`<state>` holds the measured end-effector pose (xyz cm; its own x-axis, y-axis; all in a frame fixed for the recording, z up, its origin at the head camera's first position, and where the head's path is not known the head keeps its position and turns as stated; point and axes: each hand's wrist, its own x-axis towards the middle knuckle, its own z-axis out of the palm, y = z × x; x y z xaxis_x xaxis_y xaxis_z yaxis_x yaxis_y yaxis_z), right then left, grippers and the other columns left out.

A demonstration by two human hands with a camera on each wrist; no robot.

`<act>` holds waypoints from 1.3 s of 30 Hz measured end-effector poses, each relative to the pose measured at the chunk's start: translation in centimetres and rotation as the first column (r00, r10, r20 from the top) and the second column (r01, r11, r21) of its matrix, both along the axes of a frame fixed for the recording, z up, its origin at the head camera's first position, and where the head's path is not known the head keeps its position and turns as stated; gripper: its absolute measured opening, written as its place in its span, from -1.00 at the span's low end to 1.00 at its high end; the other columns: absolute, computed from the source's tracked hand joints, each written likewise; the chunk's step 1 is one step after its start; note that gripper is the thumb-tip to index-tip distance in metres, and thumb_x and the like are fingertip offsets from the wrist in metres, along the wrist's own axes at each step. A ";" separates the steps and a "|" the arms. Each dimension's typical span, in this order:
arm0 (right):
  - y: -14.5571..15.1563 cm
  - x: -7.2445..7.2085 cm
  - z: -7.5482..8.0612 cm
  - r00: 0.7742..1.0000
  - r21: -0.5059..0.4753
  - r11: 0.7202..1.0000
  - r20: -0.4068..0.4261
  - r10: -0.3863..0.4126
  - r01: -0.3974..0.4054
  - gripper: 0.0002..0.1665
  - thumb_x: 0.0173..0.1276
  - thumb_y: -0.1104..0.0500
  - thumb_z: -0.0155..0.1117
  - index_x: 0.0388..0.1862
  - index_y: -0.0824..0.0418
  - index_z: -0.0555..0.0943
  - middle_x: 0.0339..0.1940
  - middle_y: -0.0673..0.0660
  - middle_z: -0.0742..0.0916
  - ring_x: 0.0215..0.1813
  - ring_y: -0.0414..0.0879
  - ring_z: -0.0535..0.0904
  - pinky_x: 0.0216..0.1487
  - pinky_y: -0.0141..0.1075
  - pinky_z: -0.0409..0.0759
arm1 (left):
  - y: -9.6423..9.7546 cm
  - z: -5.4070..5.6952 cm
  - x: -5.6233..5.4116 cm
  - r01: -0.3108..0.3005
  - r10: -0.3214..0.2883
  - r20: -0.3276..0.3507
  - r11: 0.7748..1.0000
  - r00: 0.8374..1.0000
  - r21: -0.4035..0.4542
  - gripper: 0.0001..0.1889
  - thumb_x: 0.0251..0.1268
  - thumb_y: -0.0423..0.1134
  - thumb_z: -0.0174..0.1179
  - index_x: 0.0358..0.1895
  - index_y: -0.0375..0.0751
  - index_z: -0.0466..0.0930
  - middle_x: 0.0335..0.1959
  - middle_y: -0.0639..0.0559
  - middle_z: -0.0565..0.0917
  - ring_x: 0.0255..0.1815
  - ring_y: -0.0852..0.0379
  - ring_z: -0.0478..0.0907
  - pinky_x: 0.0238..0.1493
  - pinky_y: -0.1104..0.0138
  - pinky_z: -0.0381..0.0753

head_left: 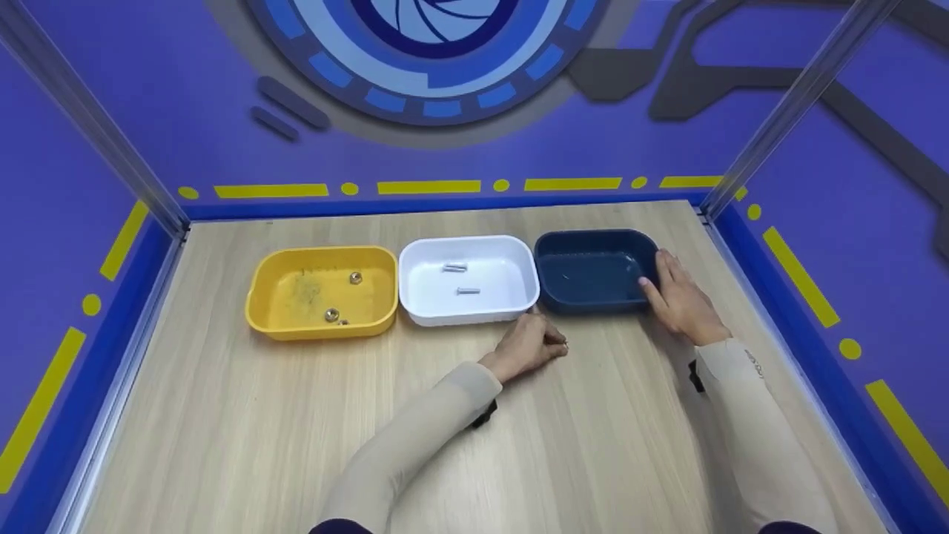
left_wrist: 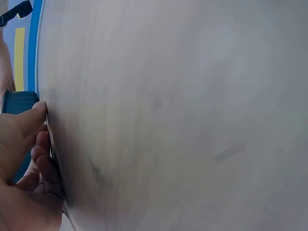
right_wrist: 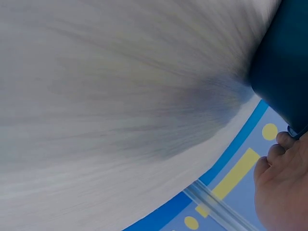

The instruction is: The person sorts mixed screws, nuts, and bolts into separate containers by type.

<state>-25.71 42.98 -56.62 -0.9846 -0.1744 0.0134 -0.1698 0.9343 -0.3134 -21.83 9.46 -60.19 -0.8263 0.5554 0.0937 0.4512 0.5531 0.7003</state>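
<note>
My left hand (head_left: pixel 528 345) is low over the wooden table, in front of the gap between the white bin (head_left: pixel 469 317) and the dark blue bin (head_left: pixel 593 305). Its thumb and fingertips come close together at the table surface in the left wrist view; I cannot tell what is between them. At the dark blue bin's right end, my right hand (head_left: pixel 683 302) holds the rim, thumb over the edge and fingers along the side. Two silvery screws (head_left: pixel 454 267) lie side by side in the white bin, with another screw (head_left: pixel 468 291) in front of them.
A yellow bin (head_left: pixel 322 331) stands left of the white one, holding a nut (head_left: pixel 356 277) at the back and another nut (head_left: pixel 331 315) near the front. The three bins form a row. Purple panels (head_left: pixel 445 167) bound the table (head_left: pixel 296 430) at the back and sides.
</note>
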 end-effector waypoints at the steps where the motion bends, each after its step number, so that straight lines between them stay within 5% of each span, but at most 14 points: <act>1: 0.0 0.0 0.0 1.000 0.000 1.000 0.001 0.000 0.000 0.01 0.77 -0.27 -0.26 0.74 0.47 -0.15 0.77 0.50 0.00 0.76 0.47 -0.09 0.74 0.33 -0.07 | 0.0 0.0 0.0 -0.008 0.008 0.008 1.000 1.000 -0.004 -0.82 0.37 -0.17 0.50 -0.04 -0.06 0.91 -0.07 0.16 0.88 0.04 0.20 0.77 0.13 0.44 0.71; 28: 0.0 -0.2 -0.1 1.000 0.004 1.000 0.012 -0.011 0.011 0.02 0.77 -0.29 -0.28 0.75 0.46 -0.19 0.77 0.50 -0.01 0.76 0.48 -0.10 0.74 0.32 -0.09 | 0.0 -0.3 -0.3 -0.039 0.039 -0.053 0.999 0.998 0.006 -0.88 0.45 -0.15 0.42 -0.15 -0.01 0.93 -0.22 0.19 0.89 -0.18 0.29 0.76 -0.10 0.46 0.69; 34: 0.0 -0.2 -0.1 1.000 0.002 1.000 0.015 -0.012 0.012 0.02 0.77 -0.30 -0.28 0.75 0.45 -0.18 0.77 0.49 0.00 0.76 0.47 -0.09 0.74 0.32 -0.07 | 0.1 -1.1 -0.4 -0.043 0.044 -0.109 0.999 0.993 0.008 -0.89 0.44 -0.15 0.42 -0.16 0.01 0.93 -0.25 0.22 0.88 -0.21 0.32 0.76 -0.15 0.45 0.69; 39: 0.0 -0.2 -0.2 1.000 -0.009 1.000 0.006 -0.009 0.010 0.01 0.77 -0.28 -0.26 0.75 0.45 -0.17 0.77 0.50 0.01 0.75 0.48 -0.07 0.73 0.33 -0.06 | 0.1 -0.2 0.1 -0.033 0.032 -0.058 0.999 0.998 -0.017 -0.86 0.49 -0.12 0.39 -0.13 0.00 0.93 -0.22 0.20 0.88 -0.21 0.34 0.72 -0.13 0.47 0.67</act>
